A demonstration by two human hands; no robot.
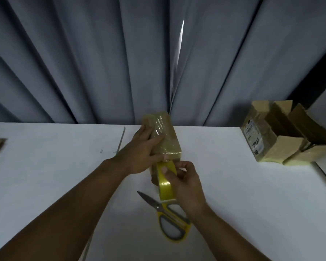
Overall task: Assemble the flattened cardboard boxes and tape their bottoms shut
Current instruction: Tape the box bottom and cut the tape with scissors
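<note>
Grey curtains hang behind your white counter [233, 185]. Your left hand [141, 149] grips the small cardboard box [169, 140] at mid-counter, thumb on its taped face. Your right hand [185, 182] clasps the yellow tape roll [164, 182] against its near end. Scissors [169, 217] lie under your right wrist, and open-flapped boxes [271, 136] sit far right.
</note>
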